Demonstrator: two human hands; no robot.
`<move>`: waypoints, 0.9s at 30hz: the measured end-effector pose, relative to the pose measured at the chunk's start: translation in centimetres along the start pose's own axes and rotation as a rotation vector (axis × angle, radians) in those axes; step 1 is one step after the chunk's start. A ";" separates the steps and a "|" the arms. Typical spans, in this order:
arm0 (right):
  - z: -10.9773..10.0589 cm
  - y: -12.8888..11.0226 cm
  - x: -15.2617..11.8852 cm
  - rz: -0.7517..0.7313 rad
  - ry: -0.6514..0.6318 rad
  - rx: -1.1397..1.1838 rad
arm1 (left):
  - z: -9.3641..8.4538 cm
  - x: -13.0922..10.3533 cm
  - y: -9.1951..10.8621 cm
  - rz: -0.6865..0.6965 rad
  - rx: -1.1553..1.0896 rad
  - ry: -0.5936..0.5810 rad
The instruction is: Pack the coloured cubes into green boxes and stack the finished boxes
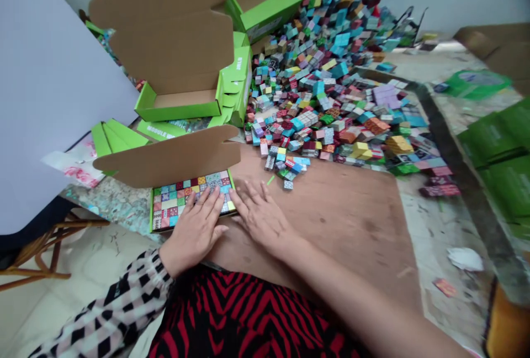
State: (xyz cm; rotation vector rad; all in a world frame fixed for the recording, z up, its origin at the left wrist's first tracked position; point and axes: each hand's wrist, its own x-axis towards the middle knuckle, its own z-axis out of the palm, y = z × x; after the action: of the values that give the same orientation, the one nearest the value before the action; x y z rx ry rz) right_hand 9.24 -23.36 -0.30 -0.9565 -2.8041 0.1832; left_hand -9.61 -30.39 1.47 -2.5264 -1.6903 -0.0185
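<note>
A green cardboard box (152,209) lies at the table's front edge with its brown lid (165,159) raised. Rows of small patterned blocks (169,196) in many colours fill it. My left hand (196,225) lies flat over the blocks, fingers stretched out and pointing away from me. At the box's right end rests my right hand (260,217), its fingers spread and the fingertips by the box's right wall. Neither hand grips anything. My left palm hides part of the blocks and of the front wall.
A large heap of loose blocks (323,93) covers the back and right of the table. Behind the filled box stands another open green box (178,101). More green boxes (497,148) are stacked at the right. A brown board (339,209) lies before me.
</note>
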 end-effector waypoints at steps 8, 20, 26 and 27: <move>-0.9 -1.2 1.0 0.058 0.055 -0.008 | -1.6 -2.8 -1.3 -0.312 -0.160 0.319; 1.8 4.8 -8.5 0.417 0.149 -0.057 | 3.0 -6.0 -3.6 -0.975 -0.988 0.476; -1.5 2.0 -6.9 0.499 0.280 0.316 | 1.8 -3.6 -0.1 -0.835 -0.976 0.424; -1.7 1.4 -6.4 0.503 0.273 0.404 | 1.7 -3.3 0.4 -0.810 -0.975 0.417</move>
State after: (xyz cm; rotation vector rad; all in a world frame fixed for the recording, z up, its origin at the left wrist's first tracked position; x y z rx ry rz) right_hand 15.39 -26.12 0.32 -1.4243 -2.1212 0.6038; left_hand -10.61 -33.44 -0.49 -1.7241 -2.7250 -1.6137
